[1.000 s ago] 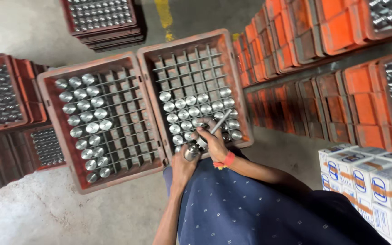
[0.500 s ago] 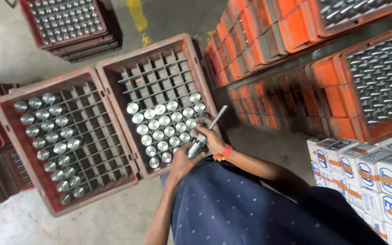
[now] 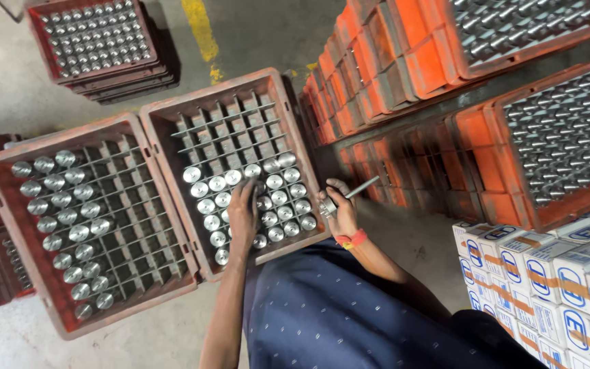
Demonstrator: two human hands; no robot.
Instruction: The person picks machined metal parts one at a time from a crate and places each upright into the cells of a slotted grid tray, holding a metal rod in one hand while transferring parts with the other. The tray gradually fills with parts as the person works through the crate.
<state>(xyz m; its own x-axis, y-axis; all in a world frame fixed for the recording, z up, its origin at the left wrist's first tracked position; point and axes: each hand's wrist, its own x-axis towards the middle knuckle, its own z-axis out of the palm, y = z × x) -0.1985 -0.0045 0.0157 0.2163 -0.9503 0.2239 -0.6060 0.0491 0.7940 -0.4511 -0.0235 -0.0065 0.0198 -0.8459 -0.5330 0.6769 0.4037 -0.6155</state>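
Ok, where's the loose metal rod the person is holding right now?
In the head view, the metal rod is in the right hand, right of centre, beside the right edge of the partly filled crate.

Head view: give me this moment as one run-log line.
left hand: reaching into right crate, on metal parts | right hand: holds metal rod beside crate | left crate: partly filled

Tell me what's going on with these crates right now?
A person bends over a partly filled red-brown plastic divider crate of shiny round-topped metal parts. The left hand rests on the parts inside it. The right hand grips a slim metal rod-shaped part just beside the crate's edge. A second similar crate sits alongside.
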